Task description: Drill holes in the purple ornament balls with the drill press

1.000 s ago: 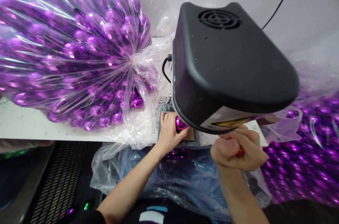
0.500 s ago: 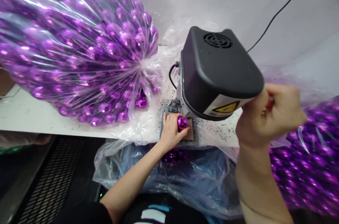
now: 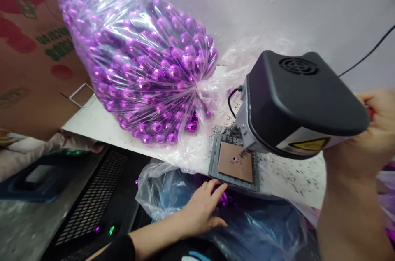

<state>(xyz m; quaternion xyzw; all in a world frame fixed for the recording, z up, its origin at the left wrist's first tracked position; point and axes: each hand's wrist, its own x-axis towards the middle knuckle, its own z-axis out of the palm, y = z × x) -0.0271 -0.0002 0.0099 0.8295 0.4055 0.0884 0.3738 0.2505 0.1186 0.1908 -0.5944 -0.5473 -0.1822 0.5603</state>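
My left hand (image 3: 203,203) is just below the table's front edge, over a clear plastic bag (image 3: 163,187). Its fingers are apart and nothing shows in its grasp. Shiny purple pieces (image 3: 224,199) lie in the bag beside those fingers. At the right, my right hand (image 3: 378,129) is wrapped round the red handle (image 3: 369,111) of a black-hooded bench machine (image 3: 308,100), partly hidden behind the hood. Under the machine's head sits a grey base (image 3: 214,162) with a brown square pad (image 3: 236,166), marked by a small dark hole.
A large tied bag of purple mirrored balls (image 3: 148,67) rests on the white table (image 3: 92,125), with a loose purple ball (image 3: 191,126) near its knot. A printed carton (image 3: 37,55) and a person's sleeve (image 3: 52,145) are at left. A black crate (image 3: 89,195) stands below.
My left hand has left the pad and moved down over the bag, letting go of the purple ball it held. My right hand remains on the handle. The view has shifted left.
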